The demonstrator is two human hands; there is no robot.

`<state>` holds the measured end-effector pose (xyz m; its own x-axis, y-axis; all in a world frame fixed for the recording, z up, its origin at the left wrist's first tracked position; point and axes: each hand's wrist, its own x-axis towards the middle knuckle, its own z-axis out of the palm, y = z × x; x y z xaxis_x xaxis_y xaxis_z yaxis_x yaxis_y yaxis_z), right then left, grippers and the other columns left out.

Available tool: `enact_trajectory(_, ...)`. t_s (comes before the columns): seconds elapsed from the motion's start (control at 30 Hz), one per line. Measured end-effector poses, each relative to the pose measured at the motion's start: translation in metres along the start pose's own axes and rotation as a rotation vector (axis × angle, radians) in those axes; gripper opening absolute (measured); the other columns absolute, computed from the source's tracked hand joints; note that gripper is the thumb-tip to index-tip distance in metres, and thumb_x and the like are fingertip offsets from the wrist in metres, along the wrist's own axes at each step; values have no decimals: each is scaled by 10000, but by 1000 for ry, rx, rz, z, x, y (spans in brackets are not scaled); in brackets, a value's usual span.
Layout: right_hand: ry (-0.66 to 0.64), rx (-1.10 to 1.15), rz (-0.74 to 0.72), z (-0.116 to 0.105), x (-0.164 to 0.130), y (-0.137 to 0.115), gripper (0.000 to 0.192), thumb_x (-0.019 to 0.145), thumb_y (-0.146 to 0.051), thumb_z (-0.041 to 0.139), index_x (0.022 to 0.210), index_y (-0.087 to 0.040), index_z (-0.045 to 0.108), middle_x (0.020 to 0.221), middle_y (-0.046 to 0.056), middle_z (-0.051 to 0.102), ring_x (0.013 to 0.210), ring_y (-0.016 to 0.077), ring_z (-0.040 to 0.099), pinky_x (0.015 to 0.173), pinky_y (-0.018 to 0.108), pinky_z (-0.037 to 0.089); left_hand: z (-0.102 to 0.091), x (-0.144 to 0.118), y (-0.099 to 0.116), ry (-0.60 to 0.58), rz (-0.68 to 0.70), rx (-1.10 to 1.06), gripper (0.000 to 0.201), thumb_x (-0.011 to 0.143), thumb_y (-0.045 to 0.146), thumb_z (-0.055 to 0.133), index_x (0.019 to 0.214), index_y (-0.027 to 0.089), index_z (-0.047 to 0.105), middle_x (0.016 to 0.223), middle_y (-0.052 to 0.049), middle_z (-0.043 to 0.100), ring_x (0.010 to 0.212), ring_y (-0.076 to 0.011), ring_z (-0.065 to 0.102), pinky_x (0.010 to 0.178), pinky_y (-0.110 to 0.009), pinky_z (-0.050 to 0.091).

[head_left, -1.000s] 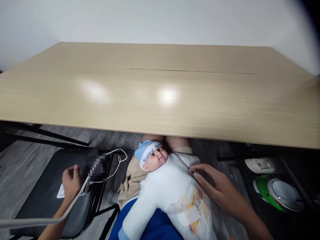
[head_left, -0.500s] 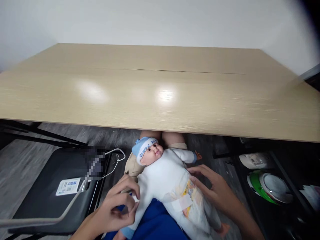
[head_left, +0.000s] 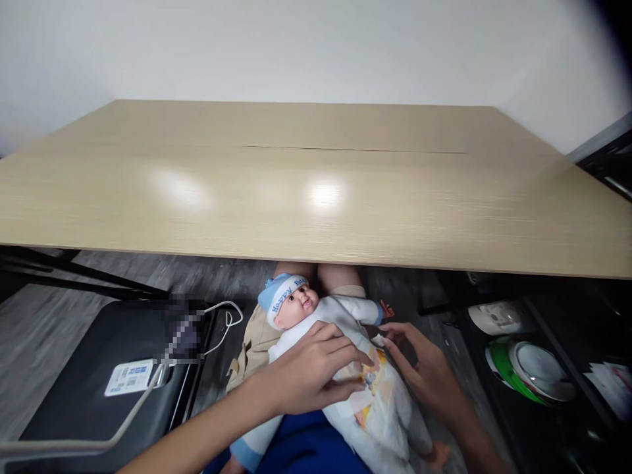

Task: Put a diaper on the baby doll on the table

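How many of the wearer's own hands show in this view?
2: the left hand reaches across the front of the doll; the right hand is at its side, below the doll's outstretched arm in the picture.

We see doll's suit [head_left: 340,313] white, cuffs [head_left: 247,454] light blue. Cap [head_left: 271,296] light blue and white, blue lettering [head_left: 289,294]. Diaper [head_left: 390,388] whitish, yellow-orange print [head_left: 363,417]. Shorts [head_left: 254,352] beige, lap cloth [head_left: 316,447] blue. Tabletop [head_left: 247,217] pale wood-grain. Chair seat [head_left: 79,408] black. Floor [head_left: 138,264] streaked grey.

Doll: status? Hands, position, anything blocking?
Left hand over the diaper, thumb and fingers apart. Right hand at the diaper's side, grip unclear. Doll on its back on the lap. Left hand hides part of it; nothing else seen blocking.
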<state>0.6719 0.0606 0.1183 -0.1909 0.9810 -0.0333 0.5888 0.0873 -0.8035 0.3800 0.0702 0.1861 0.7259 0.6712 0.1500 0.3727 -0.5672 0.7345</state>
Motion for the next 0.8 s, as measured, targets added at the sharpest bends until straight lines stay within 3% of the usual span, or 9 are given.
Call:
enact_trajectory(0.1,90,-50,11,2,14,24,318,1093,-497,622,1227,-236,744,1157,84,801,1030,265,763,943,405,602,-1,-3,1,25,-20,-32,283,1093,445,684,1294,252,731,1151,-31,810,1101,-219,649,998,-353,462)
enact_trajectory(0.2,125,-92,-36,6,25,29,312,1089,-490,633,1221,-231,744,1201,101,797,1076,288,758,991,448,595,0,-4,3,5,-16,-34,360,1085,494,692,1357,258,714,1274,-39,803,1174,-224,643,1052,-362,448)
enact_trajectory(0.3,82,-85,-137,8,26,10,256,1115,-427,609,1261,-253,728,1255,94,762,1185,278,725,1062,445,573,7,-2,5,-11,7,-35,331,1094,477,682,1352,274,721,1253,-19,815,1177,-222,643,1055,-361,435)
enact_trajectory(0.43,-144,-30,-290,8,17,-27,279,1142,-334,573,1401,-306,672,1385,70,706,1345,237,655,1173,410,525,14,3,6,10,16,-6,205,1084,371,702,1250,264,754,1188,-18,817,1152,-228,643,1022,-368,421)
enact_trajectory(0.57,-272,25,-332,9,11,-50,297,1143,-304,564,1427,-292,649,1436,77,678,1336,222,653,1148,377,538,2,5,10,-4,-2,-89,97,1056,314,742,1116,240,760,1155,-26,820,1167,-229,662,1045,-364,426)
enact_trajectory(0.7,-287,-18,-272,1,5,-60,220,1162,-346,531,1265,-260,705,1209,67,718,1134,216,669,1004,367,536,-20,-6,15,-178,36,-358,270,941,417,887,1121,246,782,985,-7,842,1024,-207,727,989,-331,483)
enact_trajectory(0.8,-378,-76,-206,-21,-7,-58,374,1182,-434,472,967,-228,699,908,29,689,913,202,628,885,352,491,-29,-13,17,-343,26,-492,356,910,482,904,1147,239,798,759,28,784,750,-156,715,840,-287,517)
